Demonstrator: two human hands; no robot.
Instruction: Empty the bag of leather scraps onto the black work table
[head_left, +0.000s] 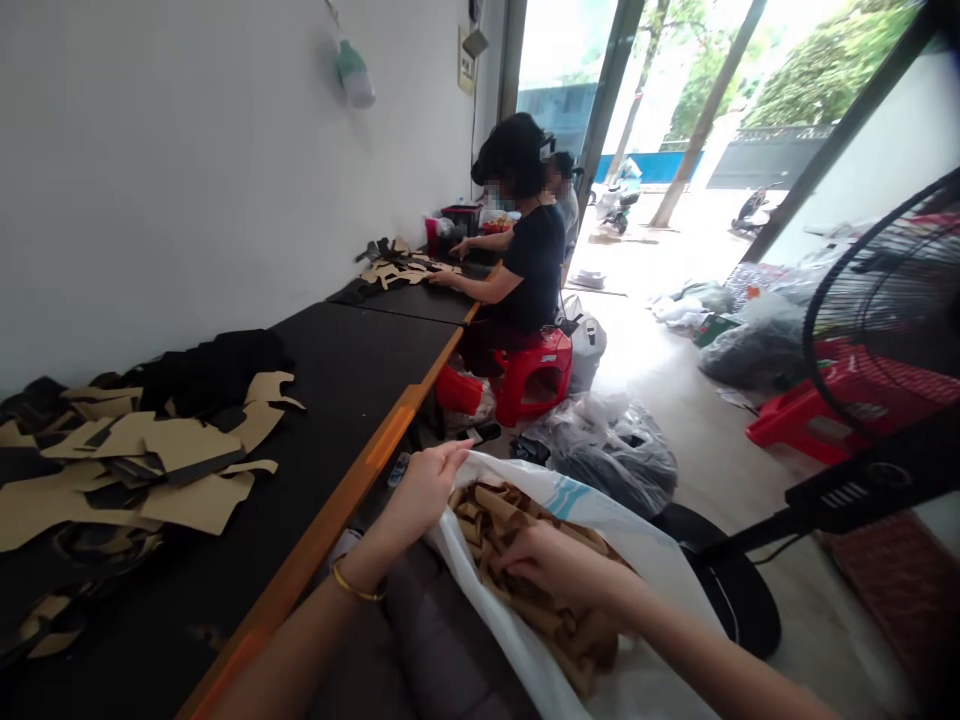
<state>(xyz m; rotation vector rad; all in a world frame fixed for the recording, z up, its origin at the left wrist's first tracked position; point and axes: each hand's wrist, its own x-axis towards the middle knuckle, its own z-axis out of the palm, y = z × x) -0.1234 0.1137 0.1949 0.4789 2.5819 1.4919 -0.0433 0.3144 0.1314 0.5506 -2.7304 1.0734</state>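
Observation:
A white plastic bag (pixel 637 560) lies open on my lap, filled with several curled brown cardboard-like strips (pixel 555 610). My left hand (pixel 424 490) pinches the bag's upper rim and holds it open. My right hand (pixel 551 560) reaches inside the bag, its fingers down among the brown strips; whether it grips one I cannot tell. A gold bangle sits on my left wrist.
A black worktable (pixel 352 370) with an orange edge runs along the left, bearing flat brown and black cut pieces (pixel 150 460). Two people sit further down on red stools (pixel 534 375). A black floor fan (pixel 877 330) stands at right, with bags on the floor (pixel 611 440).

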